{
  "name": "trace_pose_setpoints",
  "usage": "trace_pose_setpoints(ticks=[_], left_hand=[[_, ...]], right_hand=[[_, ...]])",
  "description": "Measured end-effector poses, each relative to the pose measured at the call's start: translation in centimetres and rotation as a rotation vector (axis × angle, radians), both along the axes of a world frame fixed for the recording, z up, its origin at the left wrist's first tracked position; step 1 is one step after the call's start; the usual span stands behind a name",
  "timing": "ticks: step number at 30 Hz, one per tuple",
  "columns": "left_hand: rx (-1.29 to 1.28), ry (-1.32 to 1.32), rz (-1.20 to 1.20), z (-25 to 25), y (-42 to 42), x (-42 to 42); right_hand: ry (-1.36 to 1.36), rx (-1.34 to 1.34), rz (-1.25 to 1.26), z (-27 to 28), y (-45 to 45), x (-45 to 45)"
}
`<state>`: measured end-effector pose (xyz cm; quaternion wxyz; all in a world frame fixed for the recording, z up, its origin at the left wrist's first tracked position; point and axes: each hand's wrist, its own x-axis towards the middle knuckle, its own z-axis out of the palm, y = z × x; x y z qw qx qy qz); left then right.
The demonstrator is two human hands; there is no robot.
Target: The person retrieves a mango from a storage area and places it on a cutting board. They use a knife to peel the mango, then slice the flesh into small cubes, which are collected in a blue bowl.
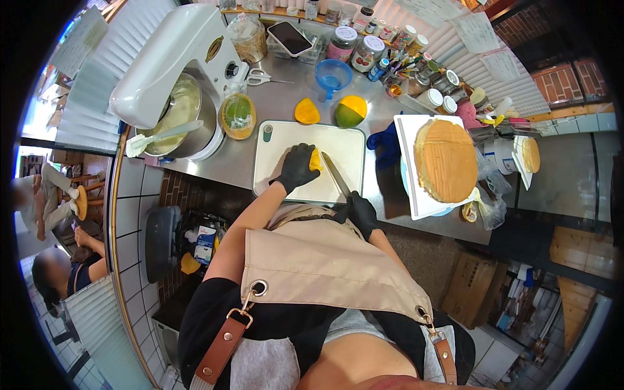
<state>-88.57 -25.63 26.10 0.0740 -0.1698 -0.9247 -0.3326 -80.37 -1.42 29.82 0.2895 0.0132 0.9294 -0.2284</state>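
Observation:
My left hand (298, 167), in a black glove, holds a yellow piece of mango (316, 161) down on a white cutting board (273, 151). My right hand (361, 213), gloved the same way, grips the handle of a knife (335, 171). Its blade points away from me over the board, just right of the fruit. Beyond the board's far edge lie a cut yellow mango piece (307, 111) and a partly peeled mango (350, 112), green below and yellow above. A wrapped green mango (237, 116) in a foam net sits to the left.
At left stands a white stand mixer (165, 58), its steel bowl (207, 122) holding cream and a spatula (165, 136). A round sponge cake (446, 161) rests on a raised white board at right. Scissors (258, 76), a blue strainer (333, 73), a phone (290, 38) and several jars line the back.

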Motion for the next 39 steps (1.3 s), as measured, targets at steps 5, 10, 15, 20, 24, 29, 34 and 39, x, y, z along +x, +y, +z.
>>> trace_pose_setpoints(ticks=[5,10,15,20,24,29,34,39], left_hand=[[-0.147,-0.128,0.072,-0.9,0.3,1.5],[-0.16,-0.09,0.159,-1.3,1.4,1.5],[-0.147,-0.061,0.174,1.0,1.2,1.6],[-0.142,-0.095,0.174,1.1,0.8,1.7],[-0.147,-0.136,0.151,0.7,0.8,1.5],[-0.139,-0.094,0.118,0.6,0.6,1.7],[-0.162,-0.063,0.11,1.1,0.5,1.8],[-0.167,-0.077,0.115,0.9,0.4,1.8]], right_hand=[[-0.007,-0.184,-0.188,-2.3,-0.1,0.0],[-0.109,-0.238,-0.352,-0.9,-1.1,-0.6],[0.126,0.007,0.056,-0.1,-0.2,0.3],[0.211,0.126,0.166,2.7,0.1,0.4],[0.303,0.114,0.227,3.6,1.0,-0.2],[0.368,0.144,0.262,3.5,0.6,-1.0],[0.331,0.072,0.183,3.5,1.1,-1.3],[0.273,0.018,0.01,2.6,1.0,-1.1]])
